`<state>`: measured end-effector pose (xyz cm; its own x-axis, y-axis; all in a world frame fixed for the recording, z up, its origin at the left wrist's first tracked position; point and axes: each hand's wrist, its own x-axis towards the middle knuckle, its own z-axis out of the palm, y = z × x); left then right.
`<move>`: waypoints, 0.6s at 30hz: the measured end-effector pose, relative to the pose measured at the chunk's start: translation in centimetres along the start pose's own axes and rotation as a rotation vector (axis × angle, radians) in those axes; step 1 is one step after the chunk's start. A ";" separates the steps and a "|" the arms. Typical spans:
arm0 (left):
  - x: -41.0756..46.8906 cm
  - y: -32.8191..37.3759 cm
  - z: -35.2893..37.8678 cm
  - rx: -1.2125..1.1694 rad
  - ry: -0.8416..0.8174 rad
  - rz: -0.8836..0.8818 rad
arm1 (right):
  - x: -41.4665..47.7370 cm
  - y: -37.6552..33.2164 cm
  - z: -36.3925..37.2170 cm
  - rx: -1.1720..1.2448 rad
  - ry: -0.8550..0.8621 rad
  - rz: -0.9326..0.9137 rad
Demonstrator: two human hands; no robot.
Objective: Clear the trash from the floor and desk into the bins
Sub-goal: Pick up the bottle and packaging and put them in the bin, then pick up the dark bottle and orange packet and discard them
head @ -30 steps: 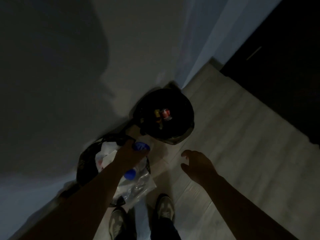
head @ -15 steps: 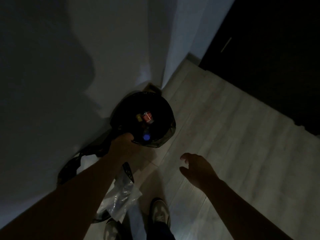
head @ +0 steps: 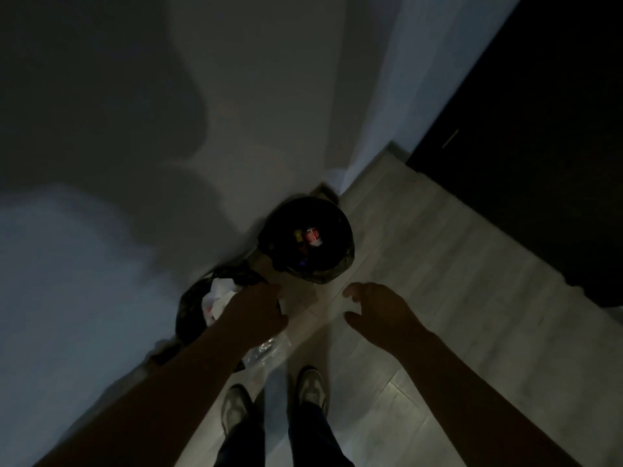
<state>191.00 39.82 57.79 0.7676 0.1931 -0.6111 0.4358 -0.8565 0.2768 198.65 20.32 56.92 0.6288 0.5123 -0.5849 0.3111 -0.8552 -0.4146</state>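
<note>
A round bin with a black liner [head: 347, 254] stands in the wall corner; red and yellow trash and a blue bottle cap [head: 302, 263] show inside it. Left of it sits a second black-lined bin [head: 188, 305] with white crumpled trash [head: 219, 293] on top. My left hand [head: 258, 310] hovers over that second bin's right edge, palm down, nothing visible in it. A clear plastic wrapper [head: 266, 348] lies below the hand, partly hidden by my forearm. My right hand [head: 377, 310] hangs over the floor with fingers spread and nothing in it.
The white wall [head: 168, 129] runs along the left, meeting a corner behind the round bin. A dark doorway or cabinet [head: 539, 146] fills the upper right. Pale wood floor [head: 438, 281] stretches to the right. My two shoes [head: 273, 399] stand just below the bins.
My left hand carried a blue-capped bottle to the round bin, released it there, and has drawn back over the left bin. The right hand stayed spread over the floor.
</note>
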 end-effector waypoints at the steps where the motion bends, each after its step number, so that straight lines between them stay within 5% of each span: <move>1: -1.5 0.3 -0.9 -0.016 0.014 0.010 | -1.0 -1.1 -1.1 -0.014 0.009 -0.039; 11: -16.7 -1.0 -6.9 -0.299 0.181 -0.087 | -9.3 -13.0 -7.8 -0.230 -0.117 -0.292; 18: -28.0 -6.3 -5.5 -0.517 0.366 -0.377 | -12.3 -24.6 -6.5 -0.258 -0.132 -0.519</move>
<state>169.34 42.46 77.24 0.5907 0.6545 -0.4719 0.7973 -0.3833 0.4663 187.88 34.51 78.83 0.2597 0.8598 -0.4397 0.7273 -0.4737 -0.4966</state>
